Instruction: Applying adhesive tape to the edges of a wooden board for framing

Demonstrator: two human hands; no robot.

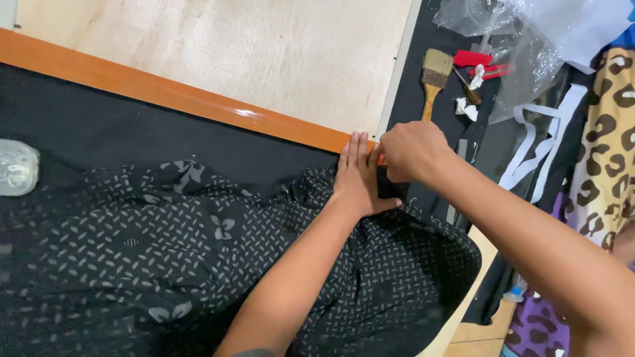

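Left hand [359, 177]: laid flat, palm down, fingers straight and pressed together, on black patterned fabric [198, 264]; fingertips at the orange wooden strip [165, 89]. Nothing gripped; thumb spread to the side, pointing toward the right forearm.

Right hand [411, 151]: curled into a loose fist just beside the left fingertips, touching them at the strip's end. Fingertips hidden beneath the knuckles; cannot tell what, if anything, is pinched.

Black patterned fabric: spread and bunched across the dark work surface [99, 125], covering the lower half of the view, with small pale dashes and a few leaf motifs. Upper edge gathered under the left palm, near the end of the orange wooden strip.

Orange wooden strip: glossy, running diagonally from the upper left edge down to the hands, lying between the pale plywood board [231, 46] and the dark work surface.

Surroundings:
- Paintbrush [433, 79] with wooden handle, above the right hand, well apart from it.
- Red-handled tools [479, 63] and crumpled white scraps [466, 108] just beside the paintbrush.
- Clear plastic sheeting [509, 33] at the top right.
- Leopard-print cloth [608, 132] along the right edge.
- White fabric strips [536, 145] next to the leopard-print cloth.
- Clear plastic object [16, 168] at the left edge, blurred.
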